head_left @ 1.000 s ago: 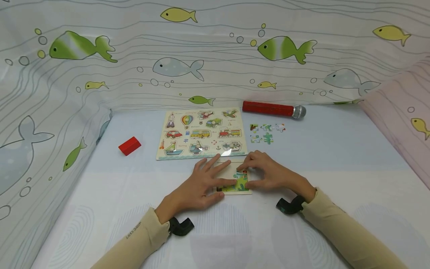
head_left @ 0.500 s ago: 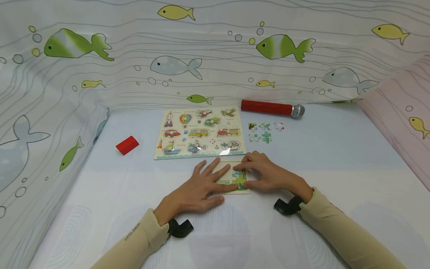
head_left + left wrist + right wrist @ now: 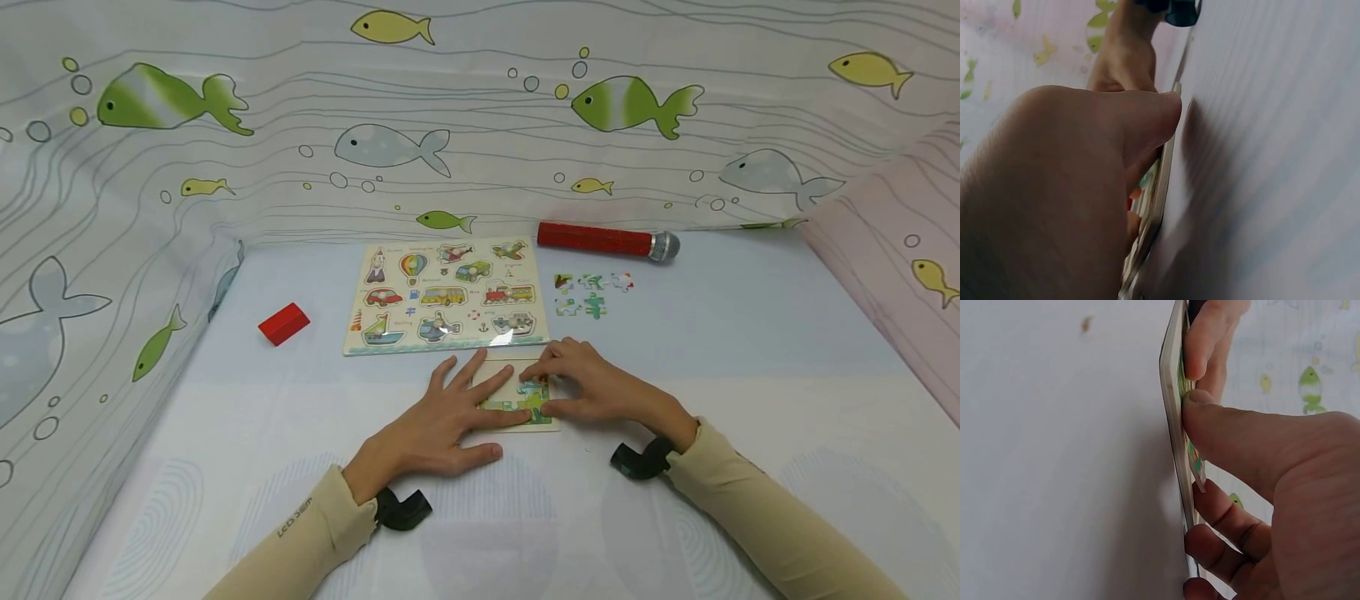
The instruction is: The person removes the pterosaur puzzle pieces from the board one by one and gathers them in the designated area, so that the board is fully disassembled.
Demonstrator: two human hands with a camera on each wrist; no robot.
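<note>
In the head view, a small cream puzzle board point(image 3: 495, 372) lies under both hands, with green pieces point(image 3: 537, 404) along its near and right parts. My left hand point(image 3: 442, 425) rests over its left side, fingers spread, one fingertip on the green pieces. At the right edge, my right hand point(image 3: 600, 385) has its thumb low and its index finger curled. The right wrist view shows that hand point(image 3: 1297, 469) pinching a tilted, colourful piece point(image 3: 1195, 460) between thumb and index finger, its far end raised off the board. In the left wrist view, the left thumb point(image 3: 1154, 119) lies beside the board's edge.
Beyond the small board is a larger vehicle picture board point(image 3: 480, 315). Several loose puzzle pieces point(image 3: 595, 306) lie to its right, below a red microphone point(image 3: 600, 239). A red block point(image 3: 284, 324) sits at the left. Fish-patterned cloth point(image 3: 495, 100) rises behind.
The head view has shifted slightly. My right index fingertip has crept a little left over the board, and my left fingers have moved slightly, showing more of the green row. Other objects have not moved.
</note>
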